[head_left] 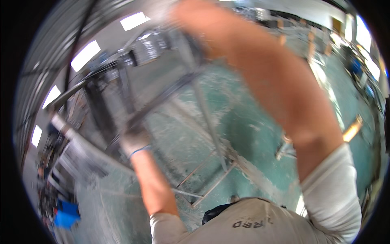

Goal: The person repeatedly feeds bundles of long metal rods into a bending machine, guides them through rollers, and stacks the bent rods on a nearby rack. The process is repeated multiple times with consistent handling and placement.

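My left hand (135,139), in a pale glove with a blue band at the wrist, is closed around a dark bar of a metal frame (164,97) in front of me. Motion blurs its fingers. My right arm is raised across the upper part of the view, and my right hand (159,11), in a pale glove, is at the top edge. It is too smeared to show its fingers or anything in them. Grey stand legs (205,116) reach down under the frame to a rectangular base (215,184) on the floor.
A pale rail (95,150) runs along the left of the frame. A blue bin (67,213) is at lower left. An orange-ended piece (352,128) lies at right, with cluttered equipment (359,69) beyond. The green floor (252,142) is scuffed.
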Demonstrator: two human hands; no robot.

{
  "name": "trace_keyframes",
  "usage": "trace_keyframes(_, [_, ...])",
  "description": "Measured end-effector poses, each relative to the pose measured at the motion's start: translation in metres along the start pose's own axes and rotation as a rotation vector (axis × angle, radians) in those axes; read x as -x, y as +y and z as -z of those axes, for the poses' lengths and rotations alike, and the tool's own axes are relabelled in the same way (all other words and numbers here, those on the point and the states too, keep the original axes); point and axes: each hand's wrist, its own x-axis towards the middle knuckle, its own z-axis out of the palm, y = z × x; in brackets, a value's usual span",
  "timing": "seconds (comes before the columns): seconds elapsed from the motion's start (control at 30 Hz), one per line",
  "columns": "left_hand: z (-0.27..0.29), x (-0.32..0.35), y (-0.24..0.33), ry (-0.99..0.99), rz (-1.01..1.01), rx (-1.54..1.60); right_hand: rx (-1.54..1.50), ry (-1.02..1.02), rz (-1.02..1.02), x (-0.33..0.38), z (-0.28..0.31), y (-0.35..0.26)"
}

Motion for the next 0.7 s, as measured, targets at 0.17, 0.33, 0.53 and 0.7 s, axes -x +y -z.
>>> trace_keyframes(0.17, [0.12,-0.071,0.083,-0.09,0.162,0.212,-0.399,-0.391,0.196,0.185,-0.145,-0.043])
trace_keyframes(0.33, [0.117,-0.011,0.03,0.29,0.148,0.608,-0.504,-0.77,-0.23,0.412,-0.128,0.041])
trace_keyframes(0.53, [0.136,0.129,-0.125,0.325,0.417,0.134,0.108,-0.734,-1.284,0.6,0.0,0.216])
trace_keyframes(0.7, [0.065,0.222,-0.32,-0.154,0.848,-0.554,0.503,-0.695,-1.677,0.734,0.083,0.378])
